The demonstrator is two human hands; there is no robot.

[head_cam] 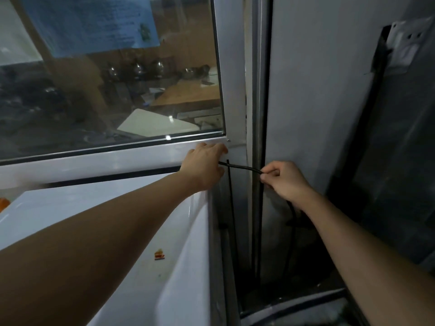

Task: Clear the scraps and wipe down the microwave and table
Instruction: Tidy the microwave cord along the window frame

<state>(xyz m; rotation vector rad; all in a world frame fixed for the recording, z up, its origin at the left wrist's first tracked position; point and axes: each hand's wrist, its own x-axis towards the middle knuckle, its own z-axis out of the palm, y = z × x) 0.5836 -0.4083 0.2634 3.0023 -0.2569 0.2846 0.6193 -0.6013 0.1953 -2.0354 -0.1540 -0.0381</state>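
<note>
A thin black cable runs between my two hands, behind the far right corner of the white microwave. My left hand reaches over the microwave's top to the window sill and holds one end of the cable, with its fingers against the white frame. My right hand pinches the cable between thumb and fingers in front of the grey wall. Below my right hand the cable drops down into the dark gap beside the microwave. A small orange and red sticker sits on the microwave's top.
A glass window with a white frame stands behind the microwave, with a blue paper stuck on it. A grey wall and a dark panel rise at the right. The gap beside the microwave is narrow and dark.
</note>
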